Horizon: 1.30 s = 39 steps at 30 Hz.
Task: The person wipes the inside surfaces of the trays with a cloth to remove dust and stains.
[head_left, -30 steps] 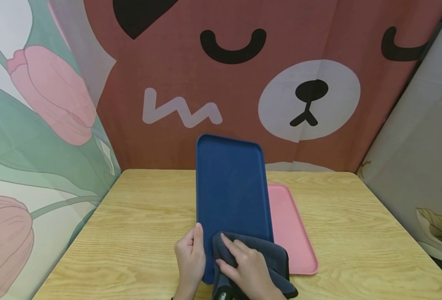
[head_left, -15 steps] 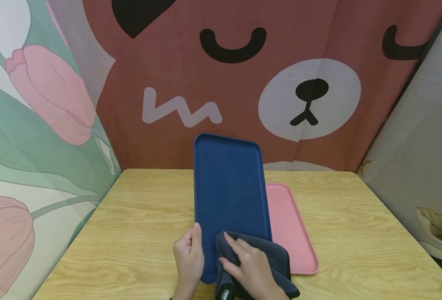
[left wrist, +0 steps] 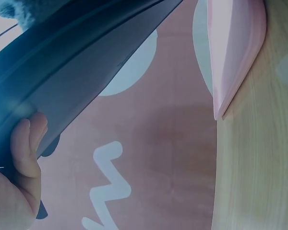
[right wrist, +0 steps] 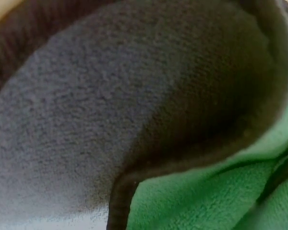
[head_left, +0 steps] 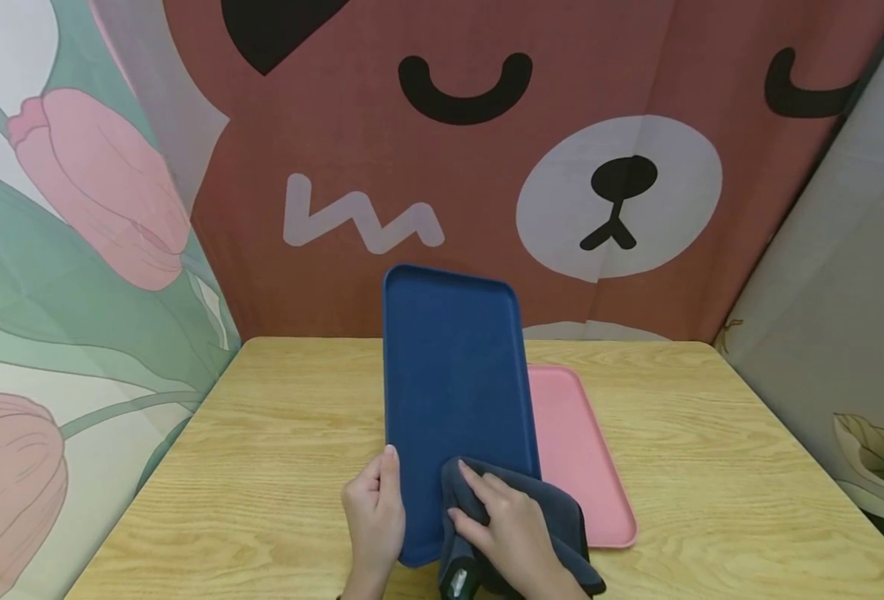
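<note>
A blue rectangular tray (head_left: 452, 367) is held up and tilted in the head view, its inner face toward me. My left hand (head_left: 376, 504) grips its lower left edge, thumb on the front rim. In the left wrist view the fingers (left wrist: 37, 132) curl over the tray's side. Against the tray's lower right part, my right hand (head_left: 512, 525) holds a dark grey cloth (head_left: 561, 512), fingers pressing it onto the surface. Close up in the right wrist view, the cloth (right wrist: 86, 120) shows a grey face and a green one, with a dark hem.
A pink tray (head_left: 587, 467) lies on the wooden table (head_left: 711, 467) behind the blue one, partly covered by it. A dark object with a shiny spot (head_left: 460, 577) shows at the bottom, below the cloth. A brown bear-print curtain (head_left: 352, 292) hangs behind the table.
The blue tray and my left hand have drifted slightly left. My right hand has slid the cloth a little to the right and up across the tray's lower part.
</note>
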Motion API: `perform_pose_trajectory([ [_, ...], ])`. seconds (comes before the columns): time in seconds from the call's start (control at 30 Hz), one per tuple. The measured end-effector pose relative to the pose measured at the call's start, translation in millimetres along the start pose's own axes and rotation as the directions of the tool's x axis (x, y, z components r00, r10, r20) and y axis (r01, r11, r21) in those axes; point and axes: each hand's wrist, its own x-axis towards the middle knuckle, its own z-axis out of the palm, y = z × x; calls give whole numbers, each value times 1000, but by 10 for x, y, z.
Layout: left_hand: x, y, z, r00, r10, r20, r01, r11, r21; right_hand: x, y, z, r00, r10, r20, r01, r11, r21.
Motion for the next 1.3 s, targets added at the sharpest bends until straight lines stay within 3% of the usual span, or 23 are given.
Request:
perform_pose_trajectory([
  [0.2,1,-13,-7,1000,-12,0,12,1000,-3,12,33,-50,995,72,61,-71,997,-28],
  [0.53,-51,-311,7,999,41,-18,-41,999,13,27,121,-85,988,127,83,-116,986,-123],
  [1.3,-5,-315,-44,998,50,-33,-49,998,26,106,338,-118,947,279,158,-245,947,-207],
])
